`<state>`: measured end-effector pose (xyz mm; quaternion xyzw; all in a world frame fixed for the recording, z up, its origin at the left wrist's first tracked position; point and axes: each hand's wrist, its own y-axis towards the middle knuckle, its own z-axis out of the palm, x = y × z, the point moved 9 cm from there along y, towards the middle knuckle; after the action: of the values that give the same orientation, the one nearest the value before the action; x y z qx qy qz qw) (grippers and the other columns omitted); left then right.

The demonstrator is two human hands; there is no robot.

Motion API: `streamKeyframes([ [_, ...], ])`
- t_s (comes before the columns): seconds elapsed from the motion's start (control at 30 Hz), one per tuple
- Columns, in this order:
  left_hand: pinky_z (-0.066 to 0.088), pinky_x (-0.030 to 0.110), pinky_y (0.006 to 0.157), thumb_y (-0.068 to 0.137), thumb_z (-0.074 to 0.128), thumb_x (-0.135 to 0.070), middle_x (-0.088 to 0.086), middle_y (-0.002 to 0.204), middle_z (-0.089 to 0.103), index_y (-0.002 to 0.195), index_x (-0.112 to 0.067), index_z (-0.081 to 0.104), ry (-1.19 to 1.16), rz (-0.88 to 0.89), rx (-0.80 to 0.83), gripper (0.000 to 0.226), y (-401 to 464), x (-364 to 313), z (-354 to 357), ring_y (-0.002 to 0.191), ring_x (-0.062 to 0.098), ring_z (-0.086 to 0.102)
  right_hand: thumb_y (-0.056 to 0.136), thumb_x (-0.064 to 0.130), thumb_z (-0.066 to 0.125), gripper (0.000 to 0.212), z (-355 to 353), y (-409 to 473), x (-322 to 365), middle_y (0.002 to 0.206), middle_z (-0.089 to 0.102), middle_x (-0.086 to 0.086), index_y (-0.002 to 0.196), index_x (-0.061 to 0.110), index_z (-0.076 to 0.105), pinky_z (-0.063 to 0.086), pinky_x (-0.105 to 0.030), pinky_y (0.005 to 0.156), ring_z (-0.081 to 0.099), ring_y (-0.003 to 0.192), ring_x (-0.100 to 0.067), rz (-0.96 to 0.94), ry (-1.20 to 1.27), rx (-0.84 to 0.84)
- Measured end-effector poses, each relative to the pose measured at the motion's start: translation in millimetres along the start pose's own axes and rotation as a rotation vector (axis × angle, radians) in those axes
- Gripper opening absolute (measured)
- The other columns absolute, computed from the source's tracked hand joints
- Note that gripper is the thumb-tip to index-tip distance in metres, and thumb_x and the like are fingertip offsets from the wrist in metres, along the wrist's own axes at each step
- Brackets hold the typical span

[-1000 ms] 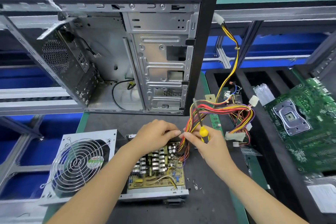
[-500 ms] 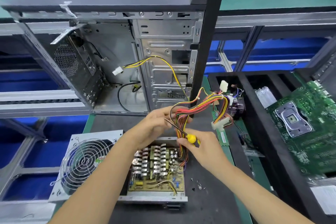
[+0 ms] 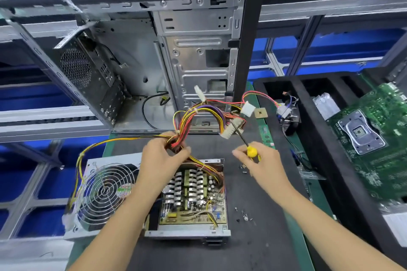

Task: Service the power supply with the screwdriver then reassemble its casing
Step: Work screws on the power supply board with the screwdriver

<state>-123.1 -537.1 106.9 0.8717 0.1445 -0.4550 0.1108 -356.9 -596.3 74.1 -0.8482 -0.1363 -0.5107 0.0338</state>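
Observation:
The opened power supply (image 3: 193,200) lies on the dark mat with its circuit board bare. Its lid with the wire fan grille (image 3: 103,193) lies flat to the left. My left hand (image 3: 160,156) grips the coloured cable bundle (image 3: 198,114) just above the board, and the bundle arches up and right to white connectors. My right hand (image 3: 257,163) holds the yellow-handled screwdriver (image 3: 246,144), its dark shaft pointing up and left toward the connectors. Several small screws (image 3: 243,215) lie on the mat right of the power supply.
An open computer case (image 3: 176,61) stands behind the power supply. A black foam tray (image 3: 319,138) at right holds a cooler fan (image 3: 288,116) and a green motherboard (image 3: 374,138). A small chip (image 3: 260,113) and a memory stick (image 3: 266,135) lie near the tray's left edge.
My hands have moved apart: the left carried the cable bundle leftwards, a yellow strand now trails left over the fan lid, and the right hand with the screwdriver drew away to the right.

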Motion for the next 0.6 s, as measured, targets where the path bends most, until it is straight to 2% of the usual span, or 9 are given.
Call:
streamKeyframes([
  [0.07, 0.037, 0.021, 0.056, 0.079, 0.073, -0.02, -0.009, 0.051, 0.053, 0.062, -0.019, 0.057, 0.179, -0.017, -0.079, 0.023, -3.4, 0.2, -7.5, 0.056, 0.006, 0.05, 0.084, 0.021, 0.071, 0.01, 6.6, 1.1, -8.1, 0.071, 0.065, -0.001, 0.08, 0.012, 0.072, 0.042, -0.026, 0.057, 0.046, 0.047, -0.008, 0.027, -0.011, 0.057],
  [0.1, 0.037, 0.028, 0.058, 0.08, 0.071, -0.023, -0.007, 0.053, 0.05, 0.059, -0.019, 0.053, 0.26, -0.028, -0.093, 0.027, -4.5, 0.4, -10.0, 0.059, 0.015, 0.051, 0.084, 0.022, 0.071, 0.011, 8.7, 0.7, -10.6, 0.068, 0.065, 0.003, 0.081, 0.012, 0.073, 0.042, -0.022, 0.055, 0.046, 0.044, -0.006, 0.033, -0.013, 0.068],
  [0.17, 0.036, 0.034, 0.062, 0.083, 0.064, -0.037, -0.002, 0.057, 0.047, 0.058, -0.016, 0.051, 0.491, -0.033, -0.08, 0.035, -6.6, 0.5, -11.6, 0.065, 0.029, 0.051, 0.084, 0.024, 0.071, 0.011, 13.6, -0.3, -14.8, 0.058, 0.061, 0.013, 0.081, 0.014, 0.073, 0.043, -0.021, 0.053, 0.046, 0.04, -0.007, 0.04, -0.023, 0.095],
  [0.23, 0.036, 0.034, 0.064, 0.087, 0.05, -0.055, 0.003, 0.065, 0.052, 0.063, -0.016, 0.052, 0.742, -0.043, -0.059, 0.046, -9.3, 1.1, -13.1, 0.071, 0.033, 0.057, 0.085, 0.026, 0.069, 0.012, 18.9, -1.2, -18.1, 0.059, 0.063, 0.012, 0.081, 0.016, 0.073, 0.044, -0.024, 0.054, 0.045, 0.04, -0.006, 0.044, -0.027, 0.124],
  [0.33, 0.036, 0.032, 0.057, 0.084, 0.04, -0.074, 0.006, 0.075, 0.055, 0.071, -0.017, 0.056, 0.898, -0.067, -0.092, 0.061, -9.5, -3.0, -23.0, 0.078, 0.033, 0.061, 0.086, 0.026, 0.068, 0.014, 23.4, -1.8, -23.3, 0.064, 0.067, 0.006, 0.078, 0.016, 0.073, 0.041, -0.021, 0.053, 0.047, 0.049, -0.005, 0.05, -0.011, 0.161],
  [0.4, 0.034, 0.031, 0.052, 0.079, 0.038, -0.081, 0.005, 0.066, 0.049, 0.066, -0.015, 0.055, 0.976, -0.087, -0.071, 0.069, -7.3, -6.7, -26.2, 0.073, 0.033, 0.061, 0.086, 0.025, 0.068, 0.015, 21.4, -2.0, -30.3, 0.061, 0.066, 0.004, 0.075, 0.015, 0.072, 0.039, -0.019, 0.056, 0.05, 0.055, -0.006, 0.068, -0.02, 0.168],
  [0.5, 0.032, 0.028, 0.05, 0.072, 0.035, -0.086, 0.003, 0.063, 0.046, 0.062, -0.017, 0.048, 1.091, -0.121, -0.007, 0.071, -1.4, -12.6, -29.2, 0.069, 0.03, 0.061, 0.085, 0.024, 0.069, 0.012, 16.0, -4.6, -42.1, 0.058, 0.065, 0.007, 0.075, 0.018, 0.072, 0.037, -0.011, 0.056, 0.049, 0.055, 0.0, 0.104, -0.007, 0.192],
  [0.57, 0.028, 0.026, 0.049, 0.07, 0.036, -0.088, 0.0, 0.06, 0.045, 0.059, -0.018, 0.041, 1.16, -0.095, 0.028, 0.071, 3.3, -20.4, -27.6, 0.061, 0.025, 0.054, 0.084, 0.027, 0.07, 0.011, 13.8, -6.6, -46.6, 0.058, 0.065, 0.01, 0.074, 0.023, 0.071, 0.039, -0.012, 0.057, 0.051, 0.056, -0.004, 0.094, -0.02, 0.23],
  [0.6, 0.025, 0.025, 0.048, 0.07, 0.038, -0.088, -0.001, 0.059, 0.042, 0.059, -0.019, 0.039, 1.197, -0.073, 0.037, 0.07, 5.7, -25.4, -26.5, 0.059, 0.023, 0.049, 0.084, 0.03, 0.07, 0.011, 13.0, -7.2, -48.5, 0.058, 0.065, 0.01, 0.074, 0.026, 0.071, 0.042, -0.017, 0.059, 0.054, 0.059, -0.01, 0.087, -0.038, 0.254],
])
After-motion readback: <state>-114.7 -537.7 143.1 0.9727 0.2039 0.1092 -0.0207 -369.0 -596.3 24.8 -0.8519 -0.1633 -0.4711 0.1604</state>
